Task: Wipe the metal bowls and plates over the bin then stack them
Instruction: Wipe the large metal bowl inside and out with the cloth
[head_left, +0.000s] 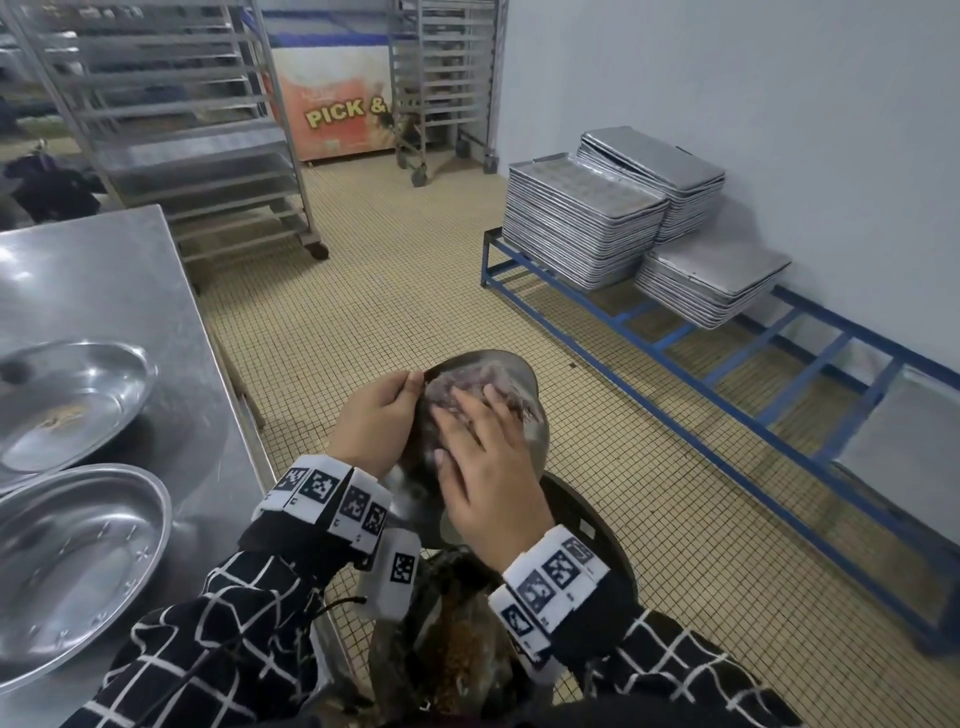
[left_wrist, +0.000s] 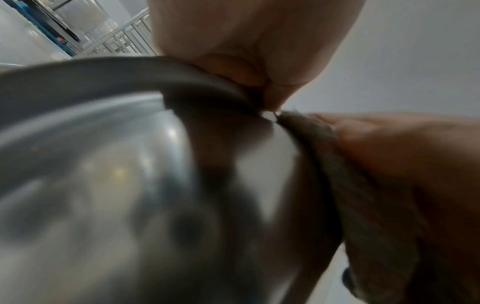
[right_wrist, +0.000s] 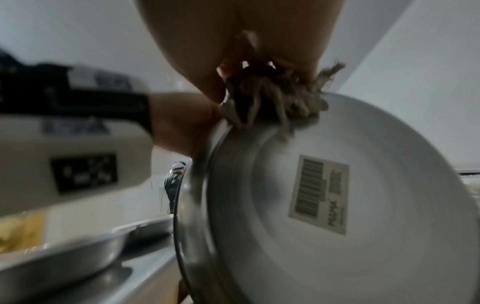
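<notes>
Metal bowl (head_left: 511, 395) tilted on edge above the bin (head_left: 582, 525), between my two hands.

My left hand (head_left: 371, 421) pinches its rim, thumb and fingers curled over the edge, while my right hand (head_left: 488, 467) lies nearly flat with fingers spread, pressing a frayed, stringy grey cloth (right_wrist: 272, 98) against the smooth, shiny round surface (a barcode sticker (right_wrist: 319, 195) shows on the bowl). Beside the bin, left of it, two shallow oval metal plates (head_left: 78, 400) rest on the steel table (head_left: 104, 275).
</notes>
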